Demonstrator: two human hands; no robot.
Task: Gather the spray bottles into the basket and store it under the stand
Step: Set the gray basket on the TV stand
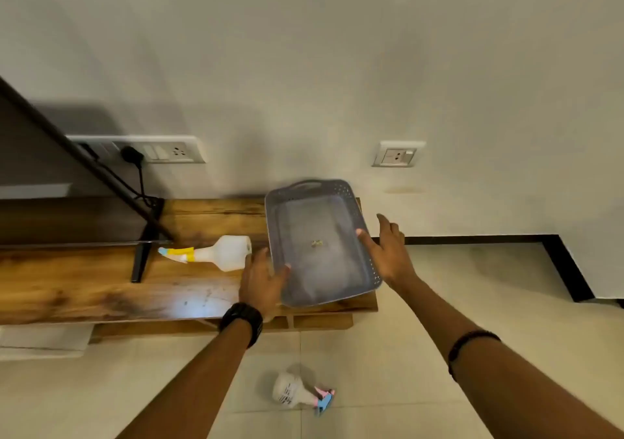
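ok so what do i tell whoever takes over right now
left grip: holds the basket at its left rim, thumb over the edge.
right grip: holds the right rim.
basket: no bottles in it, at the stand's right end.
yellow-trigger bottle: lying on the stand, left of the basket.
pink-trigger bottle: lying on the floor.
done: nothing gathered.
left: both bottles in, basket under the stand.

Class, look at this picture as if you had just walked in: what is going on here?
A person grips the grey basket by its sides, left hand and right hand, at the right end of the wooden stand. No bottle is in it yet: the yellow-trigger spray bottle lies on the stand beside it, and the pink-trigger spray bottle lies on the floor.
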